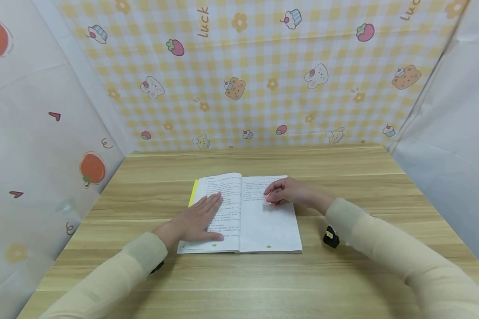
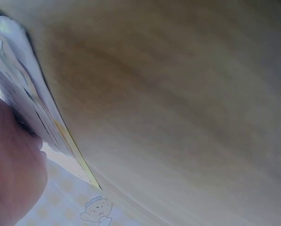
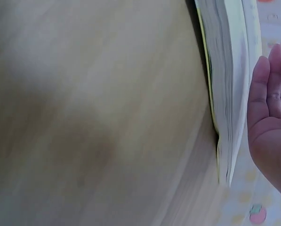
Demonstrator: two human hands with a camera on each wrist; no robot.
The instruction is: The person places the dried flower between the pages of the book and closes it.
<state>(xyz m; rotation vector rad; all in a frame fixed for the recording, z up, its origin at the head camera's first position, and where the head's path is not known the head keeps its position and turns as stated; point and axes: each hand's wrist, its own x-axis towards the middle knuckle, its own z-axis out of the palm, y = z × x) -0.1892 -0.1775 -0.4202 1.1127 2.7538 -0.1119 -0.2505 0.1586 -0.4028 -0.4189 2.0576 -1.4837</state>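
An open book [image 1: 269, 230] lies on the wooden table, its printed left page and partly printed right page facing up. My left hand [image 1: 195, 219] rests spread on the left page, fingers straight and thumb pointing toward the spine. Over the upper part of the right page, my right hand [image 1: 281, 192] pinches a small pink, crumpled-looking piece [image 1: 269, 200] between thumb and fingers. Most of that piece is hidden by the fingers. In the right wrist view, the book's page edges [image 3: 227, 94] show beside the right hand [image 3: 269, 108].
The wooden table [image 1: 239, 288] extends around the book. A small black device [image 1: 331, 237] with a yellow mark sits by the right sleeve. A yellow checked backdrop [image 1: 263, 110] stands behind the table, with pale sheets at both sides.
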